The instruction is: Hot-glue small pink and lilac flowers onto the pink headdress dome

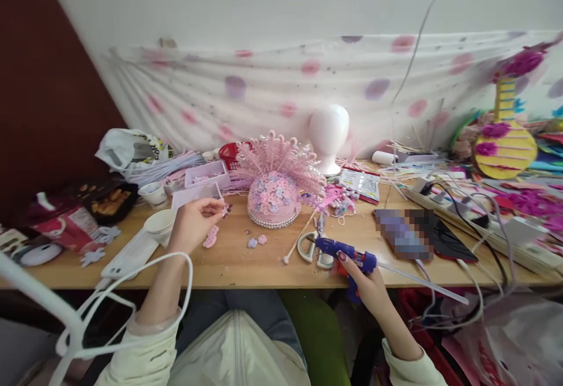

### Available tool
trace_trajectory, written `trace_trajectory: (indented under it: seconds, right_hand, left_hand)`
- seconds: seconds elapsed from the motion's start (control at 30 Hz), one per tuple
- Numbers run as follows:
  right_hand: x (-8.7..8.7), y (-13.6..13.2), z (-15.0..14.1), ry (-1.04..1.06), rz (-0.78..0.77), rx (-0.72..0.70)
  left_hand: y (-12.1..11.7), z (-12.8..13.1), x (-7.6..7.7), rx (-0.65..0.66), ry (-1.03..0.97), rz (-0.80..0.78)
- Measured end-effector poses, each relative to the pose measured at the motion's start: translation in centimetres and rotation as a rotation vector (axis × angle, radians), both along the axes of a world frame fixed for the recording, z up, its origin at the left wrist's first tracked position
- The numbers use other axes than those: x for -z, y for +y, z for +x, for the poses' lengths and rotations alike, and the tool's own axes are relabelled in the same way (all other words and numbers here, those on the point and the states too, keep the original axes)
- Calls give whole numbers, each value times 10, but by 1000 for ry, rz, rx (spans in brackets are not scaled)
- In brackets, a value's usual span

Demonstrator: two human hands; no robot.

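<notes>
A blue glue gun (347, 252) with an orange trigger is in my right hand (366, 283), whose fingers wrap round its handle. A clear glue stick juts from its rear, and its nozzle points left over the scissors (308, 249). My left hand (197, 220) is raised left of the pink headdress (271, 214), its fingertips pinched on a small pinkish piece (226, 210) too small to make out. The headdress stands upright, with flowers on its dome, pearls round its base and a fan of fuzzy plumes. Small loose flowers (257, 241) lie before it; a pink strip (211, 237) lies below my left hand.
Behind the headdress stands a white foam head (329, 136). Paper cups (159, 225), a lilac box (206, 173) and a food tray (113, 201) are at left. Phones (404, 233), a power strip (479, 222) and cables crowd the right. A white looped tube (187, 280) passes near my left forearm.
</notes>
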State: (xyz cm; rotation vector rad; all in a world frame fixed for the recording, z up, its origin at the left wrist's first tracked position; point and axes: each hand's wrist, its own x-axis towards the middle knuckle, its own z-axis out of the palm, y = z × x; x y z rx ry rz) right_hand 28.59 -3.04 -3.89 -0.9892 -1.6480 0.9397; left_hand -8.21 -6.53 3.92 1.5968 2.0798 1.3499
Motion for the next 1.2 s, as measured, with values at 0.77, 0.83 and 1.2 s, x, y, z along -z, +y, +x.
trace_trajectory:
  seconds: [0.77, 0.83, 1.2]
  right_hand:
    - [7, -1, 0, -63, 25, 28]
    - [7, -2, 0, -54, 20, 23]
    - [2, -8, -1, 1, -5, 34]
  left_hand:
    - [-17, -10, 78, -102, 2, -25]
    - [-16, -3, 75, -80, -10, -26]
    - [-27, 80, 49, 194, 216, 410]
